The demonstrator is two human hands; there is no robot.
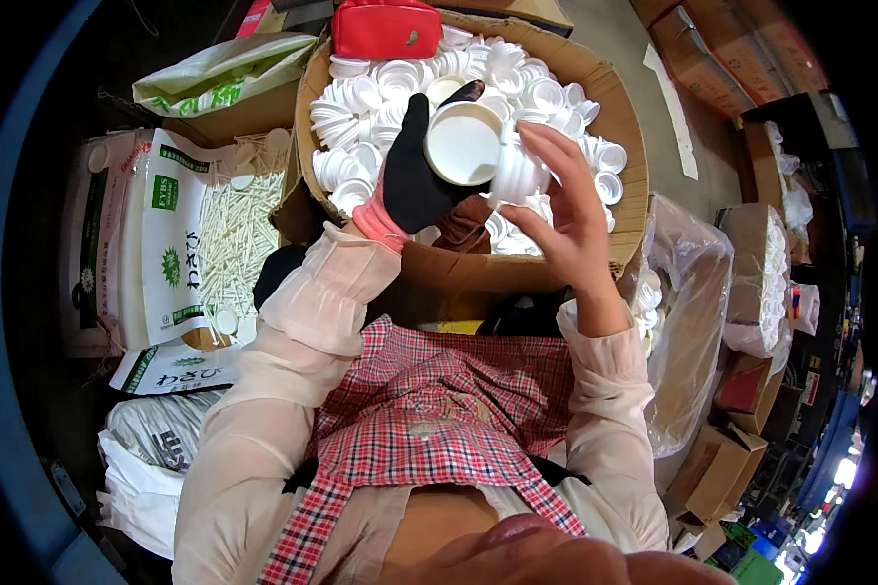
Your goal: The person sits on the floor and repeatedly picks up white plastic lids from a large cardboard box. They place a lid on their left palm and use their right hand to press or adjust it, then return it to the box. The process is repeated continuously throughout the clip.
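Note:
My left hand (415, 171) wears a black glove with a pink cuff. Its thumb and fingers are wrapped round a white round plastic cup (461, 146), whose open mouth shows a smooth hollow inside. Close beside that cup, my bare right hand (571, 200) grips a white ridged plastic lid (517, 174) between thumb and fingers. The lid is on edge at the cup's right rim; whether the two touch I cannot tell. Both hands are above a large cardboard box (629, 127) heaped with white plastic lids (398, 80).
A red pouch (385, 29) rests at the box's far edge. To the left, a printed white sack (176, 224) lies under many thin white sticks (249, 210). Clear plastic sheeting (688, 331) and a carton (746, 253) of wrapped white pieces stand at the right.

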